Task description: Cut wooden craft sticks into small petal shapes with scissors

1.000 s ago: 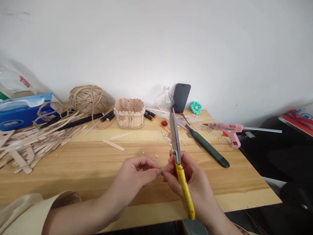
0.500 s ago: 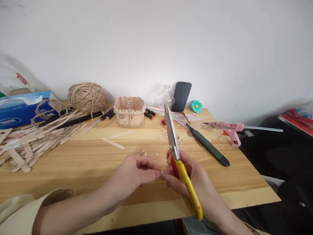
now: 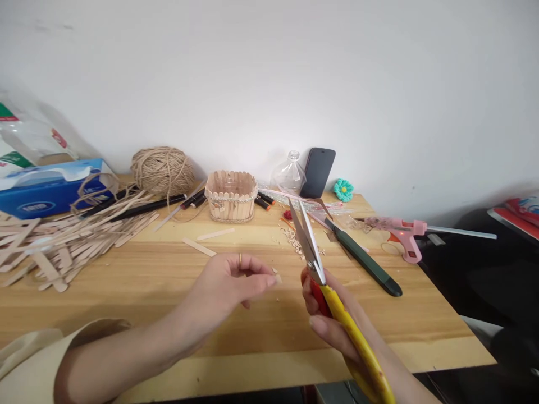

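My left hand (image 3: 240, 280), with a ring on one finger, is closed in a pinch on a small pale wooden piece (image 3: 277, 278). My right hand (image 3: 337, 325) is wrapped round the yellow and red handles of a pair of scissors (image 3: 315, 258). The scissor blades point up and away from me, slightly apart, with nothing between them. A gap separates the two hands. Beyond my left hand lie a short craft stick (image 3: 199, 247) and another stick (image 3: 215, 234). Small wood scraps (image 3: 297, 241) are scattered behind the scissors.
At the back stand a small craft-stick basket (image 3: 231, 209), a twine ball (image 3: 162, 171), a clear bottle top (image 3: 290, 171) and a phone (image 3: 319, 173). Craft sticks (image 3: 63, 252) pile up at left. A green cutter (image 3: 366, 261) and pink glue gun (image 3: 406, 235) lie at right.
My right hand has drawn away to the right with the scissors, whose blades have opened slightly. My left hand keeps its pinch. The view has shifted a little.
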`<state>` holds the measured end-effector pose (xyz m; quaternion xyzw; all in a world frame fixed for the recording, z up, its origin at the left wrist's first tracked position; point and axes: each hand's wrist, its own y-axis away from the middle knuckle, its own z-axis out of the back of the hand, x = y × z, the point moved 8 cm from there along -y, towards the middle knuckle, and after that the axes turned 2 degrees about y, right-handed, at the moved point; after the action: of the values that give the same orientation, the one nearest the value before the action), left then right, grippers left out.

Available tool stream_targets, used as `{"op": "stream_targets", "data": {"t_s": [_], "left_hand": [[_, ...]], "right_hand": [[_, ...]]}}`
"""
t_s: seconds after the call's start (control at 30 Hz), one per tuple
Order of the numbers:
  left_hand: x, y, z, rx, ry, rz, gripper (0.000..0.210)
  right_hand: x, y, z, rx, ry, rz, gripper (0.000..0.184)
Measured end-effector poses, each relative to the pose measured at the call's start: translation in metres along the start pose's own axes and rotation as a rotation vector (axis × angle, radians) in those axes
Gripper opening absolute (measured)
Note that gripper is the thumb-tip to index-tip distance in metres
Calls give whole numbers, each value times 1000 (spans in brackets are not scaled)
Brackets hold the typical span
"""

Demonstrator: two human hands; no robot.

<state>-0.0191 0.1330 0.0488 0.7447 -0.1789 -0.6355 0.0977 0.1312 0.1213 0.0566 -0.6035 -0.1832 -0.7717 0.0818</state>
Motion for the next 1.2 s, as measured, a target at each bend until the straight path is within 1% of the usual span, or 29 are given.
{"op": "stream_targets", "data": {"t_s": [0.07,0.13,0.23,0.33,0.47,0.6,0.7,0.8,0.87,0.97,1.1,1.2], "left_hand": [[-9,0,6,-41,27,-46,12],[-14,-1,9,-57,49,-69,13],[-18,-2,8,-47,88,-92,10],[-20,-2,6,-34,111,-112,7],[-22,-1,5,-34,116,-118,7],[-23,0,6,-51,124,-115,7],[-22,1,7,-62,129,-111,7],[-21,0,7,-62,136,-107,6],[-20,0,7,-55,137,-105,6],[-20,0,6,-45,139,-97,6],[-20,1,4,-14,133,-92,7],[-21,0,4,-2,125,-86,7]], "right_hand": [[-4,6,0,68,26,1,51],[-6,9,-3,140,81,2,52],[-2,11,-10,226,127,-2,58],[8,12,-15,270,127,4,58],[17,18,-14,266,202,-1,54],[13,22,-12,266,286,-32,66],[14,20,-14,272,304,-27,69],[23,17,-16,258,285,9,67],[25,16,-16,243,295,9,67],[24,16,-13,230,324,4,66],[18,20,-6,214,384,-12,58],[20,20,-3,204,401,-11,54]]}}
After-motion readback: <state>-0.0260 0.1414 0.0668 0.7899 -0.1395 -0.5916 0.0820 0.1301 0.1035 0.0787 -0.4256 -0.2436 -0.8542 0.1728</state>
